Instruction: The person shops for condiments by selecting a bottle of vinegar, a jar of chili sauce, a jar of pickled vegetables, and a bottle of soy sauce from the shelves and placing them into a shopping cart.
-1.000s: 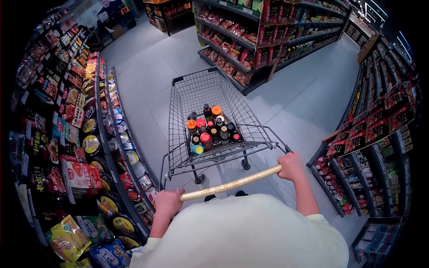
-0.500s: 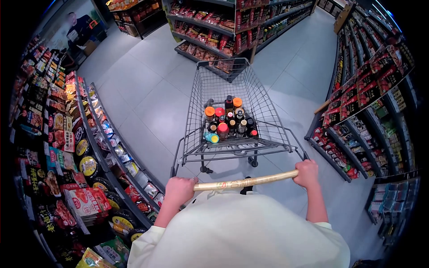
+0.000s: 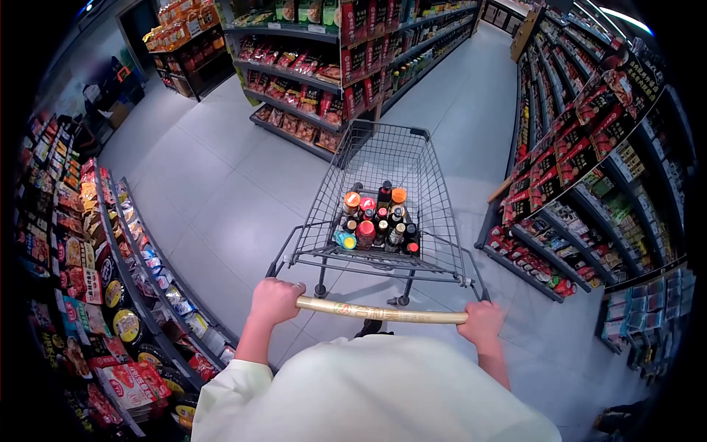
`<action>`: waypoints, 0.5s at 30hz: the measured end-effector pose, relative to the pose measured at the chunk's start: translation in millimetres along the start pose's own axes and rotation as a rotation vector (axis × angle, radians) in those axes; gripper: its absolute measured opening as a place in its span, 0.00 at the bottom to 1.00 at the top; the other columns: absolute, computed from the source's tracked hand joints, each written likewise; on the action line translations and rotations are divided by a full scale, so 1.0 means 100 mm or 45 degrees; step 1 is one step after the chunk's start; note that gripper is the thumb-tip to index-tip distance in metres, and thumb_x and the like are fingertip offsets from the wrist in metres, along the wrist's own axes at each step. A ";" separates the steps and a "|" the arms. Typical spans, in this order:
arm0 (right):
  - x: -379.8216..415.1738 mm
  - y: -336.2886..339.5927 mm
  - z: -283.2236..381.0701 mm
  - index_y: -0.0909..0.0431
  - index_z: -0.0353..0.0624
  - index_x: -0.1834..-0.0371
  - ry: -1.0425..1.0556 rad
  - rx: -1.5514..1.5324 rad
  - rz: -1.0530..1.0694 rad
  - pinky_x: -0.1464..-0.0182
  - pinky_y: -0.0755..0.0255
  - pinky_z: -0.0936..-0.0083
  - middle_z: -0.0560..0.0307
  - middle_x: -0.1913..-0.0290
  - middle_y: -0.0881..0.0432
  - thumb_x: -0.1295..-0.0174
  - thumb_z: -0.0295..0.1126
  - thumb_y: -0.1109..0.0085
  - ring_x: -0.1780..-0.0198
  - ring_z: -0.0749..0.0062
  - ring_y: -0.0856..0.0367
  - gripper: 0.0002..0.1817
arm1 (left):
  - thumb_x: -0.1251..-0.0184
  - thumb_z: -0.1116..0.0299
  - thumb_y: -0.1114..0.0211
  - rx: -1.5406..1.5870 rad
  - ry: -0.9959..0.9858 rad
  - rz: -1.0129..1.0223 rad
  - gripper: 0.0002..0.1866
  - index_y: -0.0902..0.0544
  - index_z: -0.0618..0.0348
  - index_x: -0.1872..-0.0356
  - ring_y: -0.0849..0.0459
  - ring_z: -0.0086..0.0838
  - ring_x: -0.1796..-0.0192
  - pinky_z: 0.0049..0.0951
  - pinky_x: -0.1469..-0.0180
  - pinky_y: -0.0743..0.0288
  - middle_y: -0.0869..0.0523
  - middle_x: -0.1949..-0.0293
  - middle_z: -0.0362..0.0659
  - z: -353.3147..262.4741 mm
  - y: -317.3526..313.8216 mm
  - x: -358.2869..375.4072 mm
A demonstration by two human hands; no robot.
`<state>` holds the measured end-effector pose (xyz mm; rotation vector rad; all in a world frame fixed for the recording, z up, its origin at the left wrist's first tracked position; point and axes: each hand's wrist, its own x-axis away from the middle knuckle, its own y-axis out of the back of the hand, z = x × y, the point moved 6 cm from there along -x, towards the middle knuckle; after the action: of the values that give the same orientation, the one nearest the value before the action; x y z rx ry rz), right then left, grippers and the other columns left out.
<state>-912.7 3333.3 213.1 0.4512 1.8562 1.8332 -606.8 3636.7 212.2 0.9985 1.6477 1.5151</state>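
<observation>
A grey wire shopping cart (image 3: pixel 383 158) stands in front of me on the pale tiled floor. My left hand (image 3: pixel 274 300) grips the left end of its tan handle bar (image 3: pixel 381 312). My right hand (image 3: pixel 482 322) grips the right end of that bar. Several bottles (image 3: pixel 375 219) with orange, red and black caps stand bunched at the near end of the basket. A light sleeve covers each of my upper arms.
Shelves of packaged snacks (image 3: pixel 103 272) run along my left. Shelves with red and black packs (image 3: pixel 582 169) line the right. A shelf unit end (image 3: pixel 324 81) stands just beyond the cart's front. An aisle (image 3: pixel 471 88) leads ahead to the right, and open floor (image 3: pixel 199 177) spreads to the left.
The cart has swung to the right and now points down the aisle beside the centre shelf unit. Both hands kept their grip on the handle bar. The left shelves have slid farther off.
</observation>
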 end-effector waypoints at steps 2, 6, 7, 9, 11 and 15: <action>-0.08 -0.04 -0.05 0.22 0.49 0.84 -0.045 0.003 0.022 0.59 0.28 0.62 0.60 0.79 0.20 0.63 0.35 0.36 0.71 0.62 0.20 0.06 | 0.53 0.66 0.33 -0.025 -0.019 -0.002 0.07 0.14 0.41 0.70 0.16 0.33 0.74 0.35 0.70 0.24 0.16 0.80 0.36 0.01 0.02 -0.24; -0.32 -0.05 -0.32 0.22 0.49 0.84 -0.067 -0.008 -0.032 0.59 0.28 0.63 0.60 0.79 0.20 0.63 0.36 0.36 0.72 0.62 0.20 0.06 | 0.54 0.66 0.33 -0.013 -0.067 -0.016 0.07 0.13 0.40 0.71 0.17 0.33 0.76 0.35 0.71 0.25 0.17 0.81 0.35 -0.03 -0.01 -0.73; -0.41 -0.06 -0.38 0.22 0.49 0.84 -0.053 -0.016 -0.032 0.60 0.28 0.63 0.60 0.79 0.20 0.63 0.36 0.36 0.72 0.62 0.20 0.06 | 0.54 0.66 0.33 -0.015 -0.074 -0.023 0.07 0.13 0.40 0.71 0.17 0.33 0.76 0.35 0.71 0.25 0.17 0.81 0.35 -0.07 0.00 -0.85; -0.60 -0.07 -0.54 0.22 0.49 0.84 -0.059 0.007 -0.055 0.60 0.28 0.63 0.60 0.79 0.20 0.63 0.36 0.36 0.72 0.61 0.20 0.06 | 0.54 0.66 0.33 -0.023 -0.074 -0.062 0.06 0.13 0.40 0.72 0.18 0.34 0.77 0.35 0.72 0.26 0.18 0.83 0.35 -0.13 0.06 -1.09; -0.76 -0.10 -0.71 0.23 0.48 0.85 -0.058 0.028 -0.057 0.60 0.28 0.64 0.60 0.80 0.20 0.64 0.36 0.36 0.72 0.61 0.20 0.06 | 0.54 0.66 0.33 -0.015 -0.088 -0.079 0.06 0.13 0.40 0.72 0.18 0.34 0.78 0.35 0.72 0.26 0.18 0.83 0.36 -0.20 0.03 -1.35; -1.20 -0.13 -1.10 0.22 0.49 0.84 -0.087 0.025 -0.059 0.61 0.28 0.62 0.59 0.79 0.20 0.64 0.35 0.36 0.71 0.59 0.19 0.06 | 0.51 0.66 0.35 -0.016 -0.123 -0.031 0.09 0.14 0.40 0.67 0.16 0.34 0.75 0.36 0.72 0.24 0.17 0.80 0.35 -0.33 0.05 -1.90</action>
<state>-873.7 3174.8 211.3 0.4682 1.8256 1.7490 -544.3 3454.5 217.3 1.0256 1.5754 1.4369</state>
